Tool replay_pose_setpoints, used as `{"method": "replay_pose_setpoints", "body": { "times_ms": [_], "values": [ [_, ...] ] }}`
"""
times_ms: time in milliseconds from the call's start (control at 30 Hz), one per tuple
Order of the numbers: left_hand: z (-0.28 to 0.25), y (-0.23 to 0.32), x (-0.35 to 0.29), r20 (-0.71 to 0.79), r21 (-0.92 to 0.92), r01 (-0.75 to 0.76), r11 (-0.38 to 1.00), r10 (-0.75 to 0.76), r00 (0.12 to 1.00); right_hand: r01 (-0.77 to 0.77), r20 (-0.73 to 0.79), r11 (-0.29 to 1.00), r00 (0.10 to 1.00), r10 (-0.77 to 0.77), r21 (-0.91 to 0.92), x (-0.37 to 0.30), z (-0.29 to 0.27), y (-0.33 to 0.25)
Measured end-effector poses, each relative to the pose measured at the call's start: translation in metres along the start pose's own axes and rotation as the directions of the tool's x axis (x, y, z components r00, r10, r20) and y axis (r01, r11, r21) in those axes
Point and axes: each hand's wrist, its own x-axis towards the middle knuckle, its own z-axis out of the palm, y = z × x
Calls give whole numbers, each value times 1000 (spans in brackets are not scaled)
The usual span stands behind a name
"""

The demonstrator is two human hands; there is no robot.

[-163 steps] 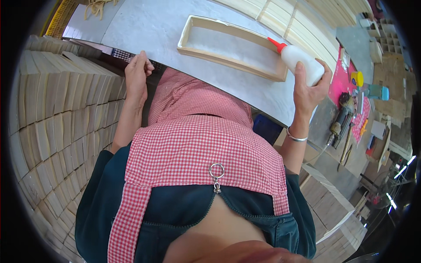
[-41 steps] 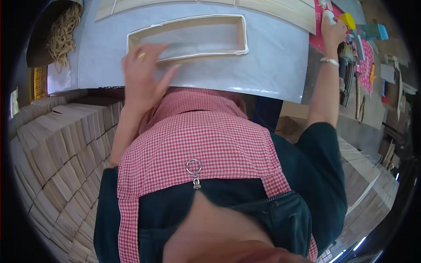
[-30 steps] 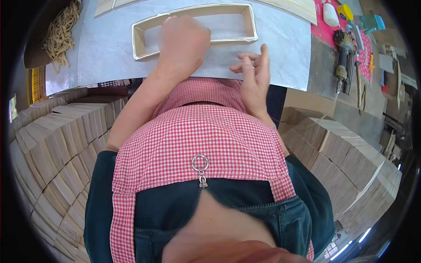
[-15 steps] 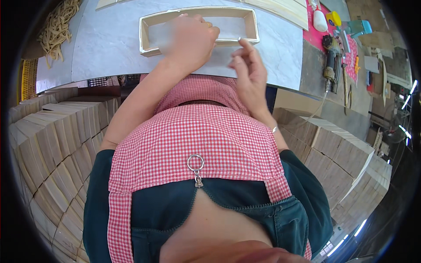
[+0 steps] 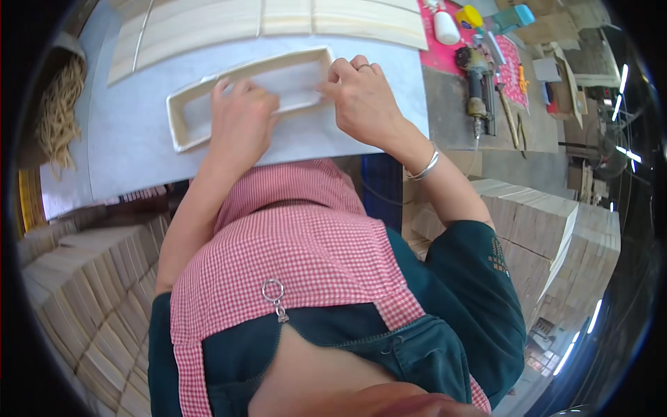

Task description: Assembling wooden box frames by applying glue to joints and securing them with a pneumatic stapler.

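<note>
My left grip (image 5: pixel 243 118) is over the near long wall of the frame (image 5: pixel 278 68), around the middle of its length, back of the hand up and fingers bent toward the inside. It is blurred, so I cannot tell how far open it is, or whether the fingers have hold of the wall or only lie over it. My right grip (image 5: pixel 366 101) is at the right end of the frame, fingers well curled, with the thumb and forefinger tips close together by the near right corner. I cannot tell whether they pinch the wood there or merely rest against it. I wear a ring (image 5: pixel 364 67) on this hand and a bracelet (image 5: pixel 425 163) at the wrist.

The frame lies on the surface (image 5: pixel 125 125) in front of me, long and narrow, its left end a little nearer to me than its right. The left end sticks out beyond my left grip, and a length of the near wall shows between my two hands. Its rim is whitish.

Beyond the frame are the boards (image 5: pixel 285 17). To the right of my right grip, well apart from it, a white bottle (image 5: pixel 446 29) stands on a pink sheet (image 5: pixel 436 52), near a power tool (image 5: pixel 476 83). Far to my left hang pale cords (image 5: pixel 59 115).
</note>
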Motion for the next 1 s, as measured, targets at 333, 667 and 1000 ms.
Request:
{"method": "replay_pose_setpoints", "body": {
  "times_ms": [333,667,1000],
  "values": [
    [-24,-2,-17,51,-96,-39,995,44,998,-581,-353,813,755,552,29,-47,46,256],
    [-28,3,-20,113,-90,55,994,-45,993,-966,-56,211,221,974,-147,-104,50,452],
    [-20,-8,-21,132,-69,45,997,-35,991,-957,-188,265,241,952,117,-131,101,480]
  ]
}}
